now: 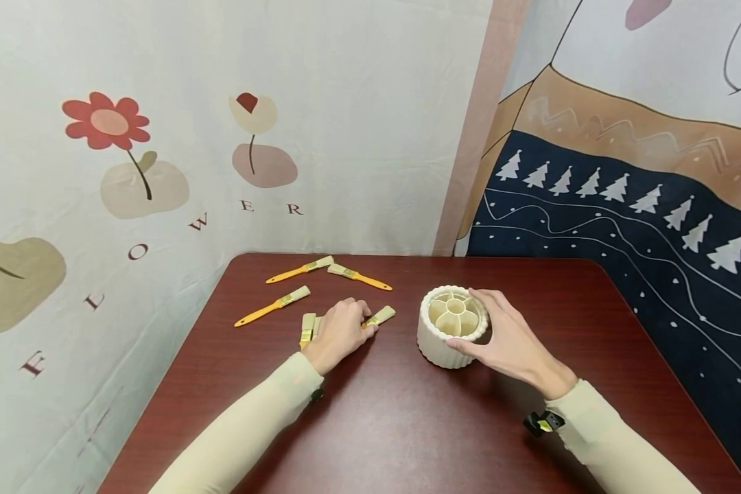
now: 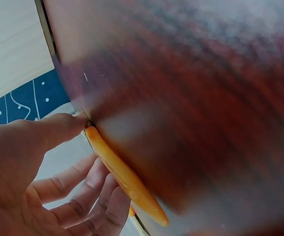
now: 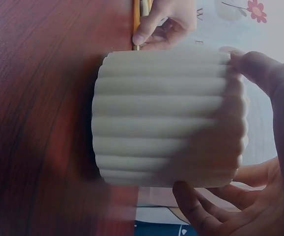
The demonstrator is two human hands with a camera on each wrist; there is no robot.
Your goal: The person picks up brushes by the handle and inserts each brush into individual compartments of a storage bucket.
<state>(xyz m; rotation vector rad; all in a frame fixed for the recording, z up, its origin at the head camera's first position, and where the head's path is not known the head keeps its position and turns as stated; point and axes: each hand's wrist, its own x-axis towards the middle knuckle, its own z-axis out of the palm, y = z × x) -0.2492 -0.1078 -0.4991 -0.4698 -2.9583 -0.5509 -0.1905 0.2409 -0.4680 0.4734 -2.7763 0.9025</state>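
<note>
My left hand (image 1: 344, 329) is low over the table, thumb and fingers pinching a paintbrush (image 1: 381, 315) near its metal band. In the left wrist view the orange handle (image 2: 127, 179) of that brush slants down beside the fingers. Bristles of the brush point right in the head view. Around the rim and side of a round cream brush holder (image 1: 433, 341), my right hand (image 1: 517, 343) curls its thumb and fingers. The holder has ribbed walls (image 3: 166, 118) and a flower-shaped divider (image 1: 454, 307) inside; its compartments look unfilled.
Beside the left hand lies another paintbrush (image 1: 307, 329), with one more partly hidden behind the hand. Farther back are a left brush (image 1: 274, 307), a rear brush (image 1: 300, 269) and a right-hand rear brush (image 1: 359, 276). Printed cloth (image 1: 370, 137) hangs behind the dark red table (image 1: 383, 425).
</note>
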